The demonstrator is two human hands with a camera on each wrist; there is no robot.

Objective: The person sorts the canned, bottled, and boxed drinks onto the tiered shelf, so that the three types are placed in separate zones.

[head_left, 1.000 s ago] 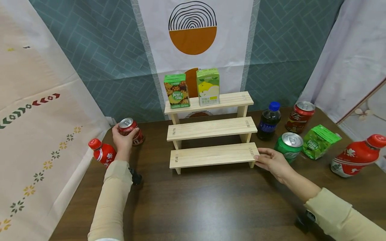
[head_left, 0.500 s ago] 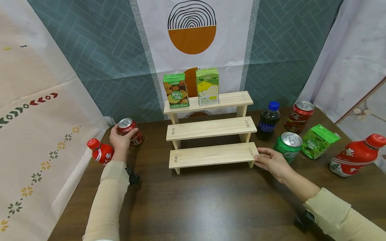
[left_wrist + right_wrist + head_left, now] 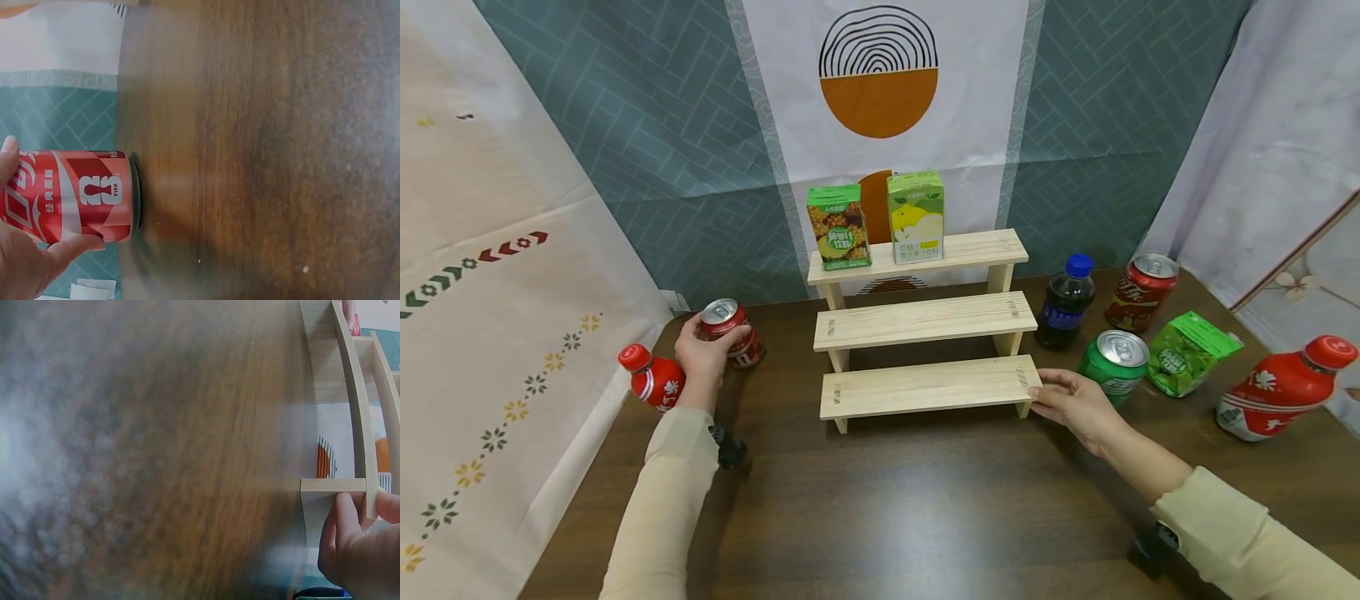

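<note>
Left of the wooden stand (image 3: 925,387), the left hand (image 3: 702,354) grips a red can (image 3: 69,194); the thumb and palm cover part of it, and the left wrist view cuts off its upper end. Whether its base touches the table is hard to tell. The right hand (image 3: 1078,408) pinches the right end of the stand's lowest shelf, thumb on one face, fingers on the other.

Left of the stand, a red-capped bottle (image 3: 657,382) is partly hidden by the left hand and sleeve. Right of the stand, the right hand hides the lower part of a green can (image 3: 1117,367). Beyond that hand are a green carton (image 3: 1183,357), a dark bottle (image 3: 1066,304) and more red drinks. Two juice cartons stand on the stand's top shelf.

The dark wood-grained table (image 3: 925,517) has a glare patch in front of the stand. Behind the stand hangs a teal-and-white cloth (image 3: 685,125), its lower printed motif partly covered by the shelves; pale patterned cloth (image 3: 497,292) hangs left of the stand.
</note>
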